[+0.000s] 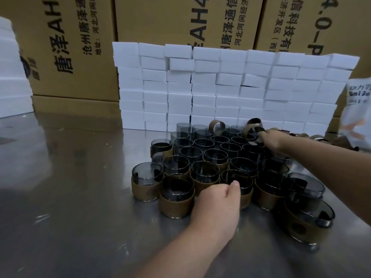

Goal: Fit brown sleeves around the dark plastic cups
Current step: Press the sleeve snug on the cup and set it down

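Observation:
Several dark, see-through plastic cups [200, 145] stand packed together on a steel table [70, 177]. The front rows wear brown sleeves [176, 205]; the back rows are bare. My left hand [218, 203] reaches into the front row with its fingers curled round a sleeved cup [239, 183], thumb at its rim. My right hand [271, 139] is stretched over the back right of the cluster and pinches a loose brown sleeve [253, 127] above the bare cups. Another loose sleeve [217, 126] lies on top of the back cups.
A wall of stacked white foam blocks [230, 87] stands right behind the cups, with big cardboard boxes [70, 47] behind it. More loose brown sleeves [319, 138] lie at the far right beside a white printed bag [359, 109]. More white foam [12, 77] is piled at the left.

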